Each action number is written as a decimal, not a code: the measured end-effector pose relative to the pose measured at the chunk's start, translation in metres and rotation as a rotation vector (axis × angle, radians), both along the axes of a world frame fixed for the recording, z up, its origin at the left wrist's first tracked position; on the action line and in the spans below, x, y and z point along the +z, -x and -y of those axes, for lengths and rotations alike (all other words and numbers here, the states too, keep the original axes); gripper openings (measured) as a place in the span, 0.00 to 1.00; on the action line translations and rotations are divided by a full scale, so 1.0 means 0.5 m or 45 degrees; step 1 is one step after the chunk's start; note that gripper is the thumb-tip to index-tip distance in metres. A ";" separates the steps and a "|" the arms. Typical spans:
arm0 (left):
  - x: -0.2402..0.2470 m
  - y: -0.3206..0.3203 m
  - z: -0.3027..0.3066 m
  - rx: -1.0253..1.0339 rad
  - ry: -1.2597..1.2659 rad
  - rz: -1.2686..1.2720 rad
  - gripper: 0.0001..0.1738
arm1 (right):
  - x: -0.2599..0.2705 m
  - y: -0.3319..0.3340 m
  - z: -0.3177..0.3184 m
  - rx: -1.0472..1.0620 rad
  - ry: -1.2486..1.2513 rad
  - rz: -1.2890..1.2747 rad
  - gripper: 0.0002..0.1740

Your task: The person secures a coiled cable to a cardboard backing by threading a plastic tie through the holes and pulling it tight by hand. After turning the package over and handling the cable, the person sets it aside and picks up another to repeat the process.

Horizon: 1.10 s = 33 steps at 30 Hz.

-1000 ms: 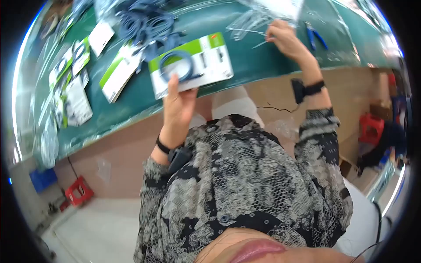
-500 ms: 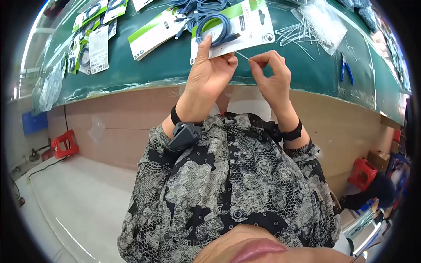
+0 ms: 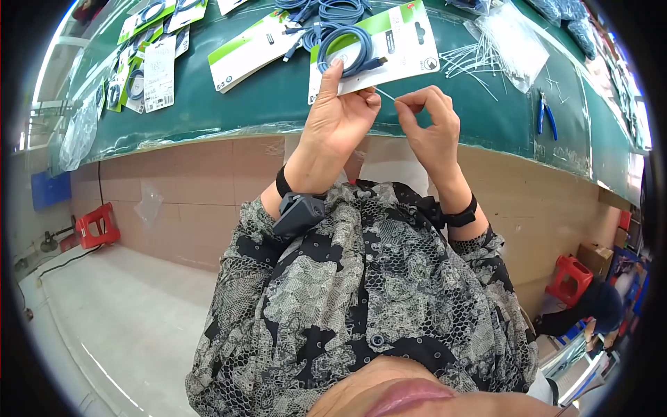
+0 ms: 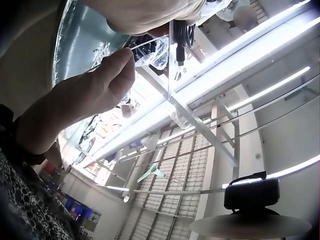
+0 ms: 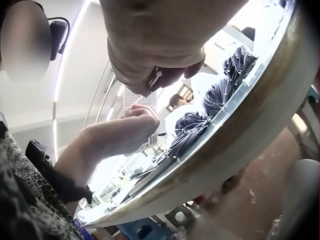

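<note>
My left hand [image 3: 335, 135] holds a white and green packaging card [image 3: 406, 59], thumb on its front and fingers curled beneath its lower edge. A coiled blue cable [image 3: 363, 61] lies against the front of the card, its dark plug pointing right. Just right of the card, my right hand [image 3: 434, 128] pinches a thin white cable tie [image 3: 384, 94] between thumb and forefinger. The tie runs from these fingertips to the card's lower edge by the left fingers. In the right wrist view, the white tie head [image 5: 157, 76] shows at the right fingers.
More cards [image 3: 250, 52] lie left of the held one, with a pile of blue cables [image 3: 333, 8] behind. Carded cables [image 3: 159, 73] lie farther left. On the right are loose cable ties [image 3: 472, 59], a clear plastic bag [image 3: 521, 52] and blue-handled cutters [image 3: 547, 118] near the table's front edge.
My right hand has come left from beside the loose ties to the card, bringing a tie. The held card now sits farther right and higher in view. Little differs over the last half second.
</note>
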State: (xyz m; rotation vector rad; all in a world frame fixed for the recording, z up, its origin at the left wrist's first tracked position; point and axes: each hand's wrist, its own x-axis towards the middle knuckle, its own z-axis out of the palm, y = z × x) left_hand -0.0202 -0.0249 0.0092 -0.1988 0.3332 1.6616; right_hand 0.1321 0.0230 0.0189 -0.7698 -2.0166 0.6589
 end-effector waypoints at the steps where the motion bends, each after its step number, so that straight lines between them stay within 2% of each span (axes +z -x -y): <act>1: 0.000 -0.001 0.001 -0.006 0.002 -0.012 0.15 | 0.000 0.002 0.001 0.000 0.000 0.002 0.06; 11: 0.003 -0.016 0.009 -0.007 -0.046 -0.010 0.16 | -0.021 0.020 0.006 0.025 0.086 -0.038 0.06; 15: 0.015 -0.042 0.010 -0.021 0.011 -0.140 0.17 | -0.035 0.042 0.012 -0.034 0.216 -0.105 0.09; 18: -0.001 -0.041 0.013 0.034 0.029 -0.400 0.18 | -0.040 0.054 0.011 -0.042 0.600 -0.275 0.12; 22: -0.020 -0.032 0.030 0.013 0.062 -0.581 0.17 | -0.084 0.048 0.007 0.093 0.581 -0.392 0.14; 27: -0.021 -0.038 0.031 0.009 -0.006 -0.532 0.16 | -0.091 0.026 -0.007 0.190 0.573 -0.415 0.14; 31: 0.000 -0.043 0.037 0.005 0.011 -0.526 0.17 | -0.095 -0.004 -0.026 0.284 0.736 -0.408 0.14; 33: 0.000 -0.042 0.039 0.065 0.022 -0.576 0.17 | -0.079 -0.015 -0.028 0.029 0.383 -0.149 0.13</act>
